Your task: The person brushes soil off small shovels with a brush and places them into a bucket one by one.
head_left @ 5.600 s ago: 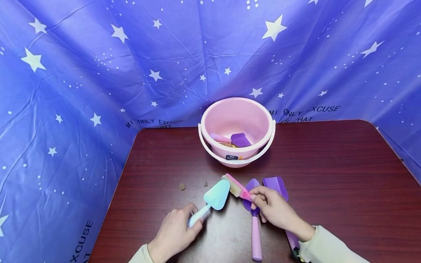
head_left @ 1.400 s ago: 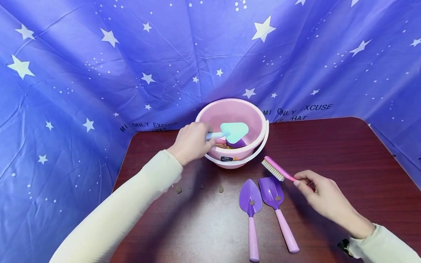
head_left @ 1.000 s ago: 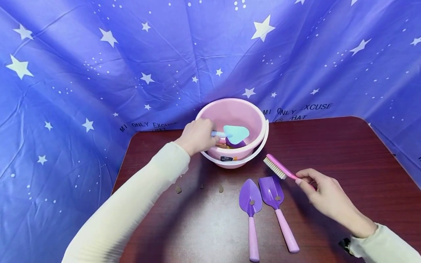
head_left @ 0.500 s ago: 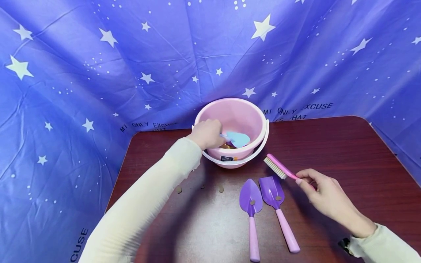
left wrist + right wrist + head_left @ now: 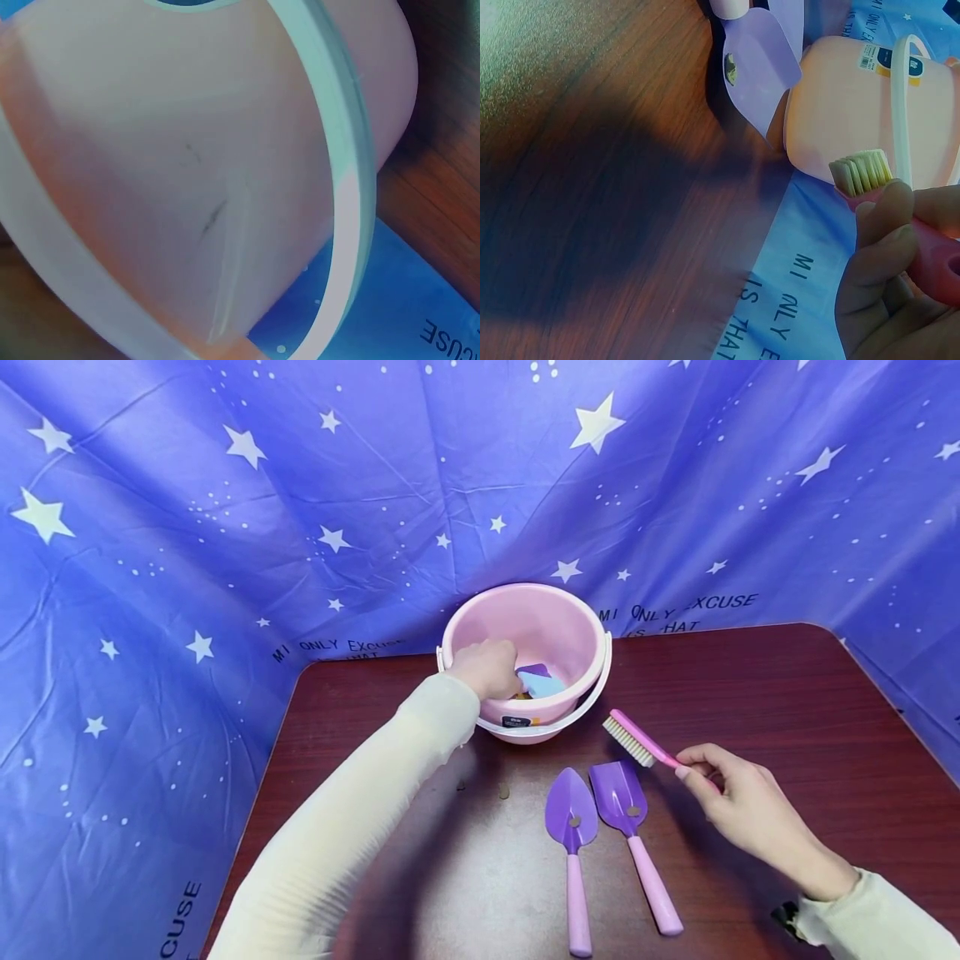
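Inside the pink bucket (image 5: 536, 618), at its left side, my left hand (image 5: 486, 667) holds a light blue hand trowel (image 5: 542, 685) low down; the hand hides its handle and most of the fingers. A purple blade (image 5: 533, 669) shows behind the trowel in the bucket. On the right, my right hand (image 5: 738, 793) pinches the thin handle of a pink scrub brush (image 5: 630, 742) above the table, bristles facing down and left. The left wrist view shows the bucket's outside wall (image 5: 172, 180) and not the hand.
A pointed purple trowel (image 5: 572, 802) and a square purple scoop (image 5: 619, 793) lie before the bucket, each bearing a small brown piece. Two more brown bits, one of them this chip (image 5: 503, 791), lie on the table. The white bucket handle (image 5: 600, 689) hangs down around the front.
My left hand has brought the light blue trowel from the table into the bucket and lowered it. My right hand moved right with the brush, then stayed nearly still.
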The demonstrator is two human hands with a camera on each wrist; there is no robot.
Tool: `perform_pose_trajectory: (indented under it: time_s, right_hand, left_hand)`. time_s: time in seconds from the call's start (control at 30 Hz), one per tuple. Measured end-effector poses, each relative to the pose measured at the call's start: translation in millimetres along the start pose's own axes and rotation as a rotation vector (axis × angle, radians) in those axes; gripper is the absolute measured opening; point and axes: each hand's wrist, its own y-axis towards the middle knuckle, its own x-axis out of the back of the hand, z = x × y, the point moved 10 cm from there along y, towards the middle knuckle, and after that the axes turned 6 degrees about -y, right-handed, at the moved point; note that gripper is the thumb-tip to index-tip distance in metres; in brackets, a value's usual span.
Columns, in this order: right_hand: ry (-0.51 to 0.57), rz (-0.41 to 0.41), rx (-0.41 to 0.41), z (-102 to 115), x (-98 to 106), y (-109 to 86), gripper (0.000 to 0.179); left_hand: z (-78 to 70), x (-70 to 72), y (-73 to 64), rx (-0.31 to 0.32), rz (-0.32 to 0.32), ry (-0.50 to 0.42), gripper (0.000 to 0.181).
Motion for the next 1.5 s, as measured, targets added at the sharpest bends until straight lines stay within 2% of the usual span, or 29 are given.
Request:
perform_pose_trajectory:
  time_s: [0.2, 0.43, 0.7, 0.93, 1.03, 1.23, 1.5]
  right_hand:
    - [0.005, -0.001, 0.002, -0.1, -0.9, -0.4, 0.010]
    - [-0.002, -0.008, -0.001, -0.6, -0.8, -1.6, 0.009]
    - [0.002, -0.013, -0.008, -2.8, 0.2, -2.3, 0.008]
    - [0.008, -0.016, -0.016, -3.1, 1.6, -1.6, 0.009]
    - [0.011, -0.019, -0.013, -2.3, 2.2, -1.5, 0.009]
    - [0.001, -0.027, -0.007, -0.9, 2.0, -1.2, 0.009]
    - [-0.002, -0.020, -0.016, -0.8, 2.5, -0.3, 0.009]
  left_hand:
    - [-1.2, -0.4, -1.6, 0.031, 0.009, 0.017, 0.021]
    - [-0.8, 1.9, -1.7, 0.036, -0.017, 0.012, 0.022]
    - [-0.2, 9.8, -4.2, -0.009, -0.059, 0.008, 0.017]
    - [1.9, 19.1, -14.8, -0.039, -0.118, -0.011, 0.017]
    - [3.4, 23.6, -20.1, -0.049, -0.155, -0.015, 0.018]
    - [6.2, 37.0, -32.7, -0.062, -0.270, -0.019, 0.016]
    - [2.1, 51.5, -57.6, -0.139, -0.477, 0.025, 0.016]
